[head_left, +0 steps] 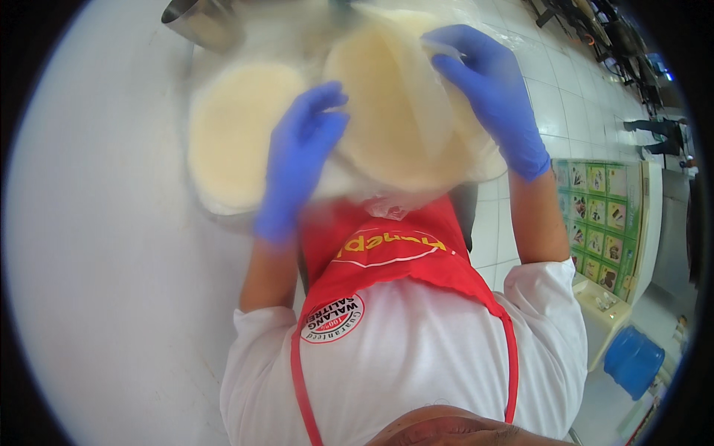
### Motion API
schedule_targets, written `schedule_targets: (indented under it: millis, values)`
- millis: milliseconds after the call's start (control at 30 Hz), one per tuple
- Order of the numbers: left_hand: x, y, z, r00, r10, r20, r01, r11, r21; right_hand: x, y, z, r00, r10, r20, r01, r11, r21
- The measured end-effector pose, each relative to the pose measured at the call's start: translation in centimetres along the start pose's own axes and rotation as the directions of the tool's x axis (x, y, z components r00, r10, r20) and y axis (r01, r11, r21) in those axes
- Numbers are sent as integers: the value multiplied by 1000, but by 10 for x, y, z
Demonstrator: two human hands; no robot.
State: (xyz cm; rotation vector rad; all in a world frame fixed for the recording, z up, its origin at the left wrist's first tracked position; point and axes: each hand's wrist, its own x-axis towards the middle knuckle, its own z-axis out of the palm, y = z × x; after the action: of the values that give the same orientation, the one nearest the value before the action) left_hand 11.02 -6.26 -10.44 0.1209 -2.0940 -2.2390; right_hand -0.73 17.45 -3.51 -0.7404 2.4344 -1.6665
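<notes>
A wide, round, pale cream disc (379, 111), thin and flat like a wrapper sheet, lies in front of me. Over its right part rises a thin, whitish, see-through sheet (422, 93), its edge pinched by my blue-gloved right hand (491, 97). I cannot tell whether this is plastic or a wrapper layer. By the disc's left edge is my blue-gloved left hand (301, 152), fingers loosely bent and apart, nothing visible between them. A second pale round stack (236, 137) lies left of that hand. Motion blurs parts of both.
A metal cup (199, 21) stands at the far left, beyond the discs. Crumpled clear plastic (390, 204) hangs at the near edge by my red apron. A white surface (111, 223) spans the left. Tiled floor, a green picture panel (602, 215) and a blue container (634, 362) are at right.
</notes>
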Motion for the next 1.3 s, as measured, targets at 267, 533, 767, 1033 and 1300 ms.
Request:
schedule_targets:
  millis: [267,533,767,1033,1300]
  values:
    - [30,15,66,961,253,-115,-241,965,106,0,6,18,995,-36,92,18,983,185]
    - [36,15,45,949,184,-257,-140,973,182,-1,8,10,965,-258,-50,252,962,-104]
    - [34,19,36,929,236,-284,-147,942,303,1,19,-13,869,-493,51,463,771,-437]
    - [12,6,11,918,-101,-385,167,976,143,-25,25,-76,924,-228,-308,220,974,-60]
    - [-13,21,-3,967,-37,-253,2,991,-135,-74,-7,-116,872,-255,-418,280,960,-2]
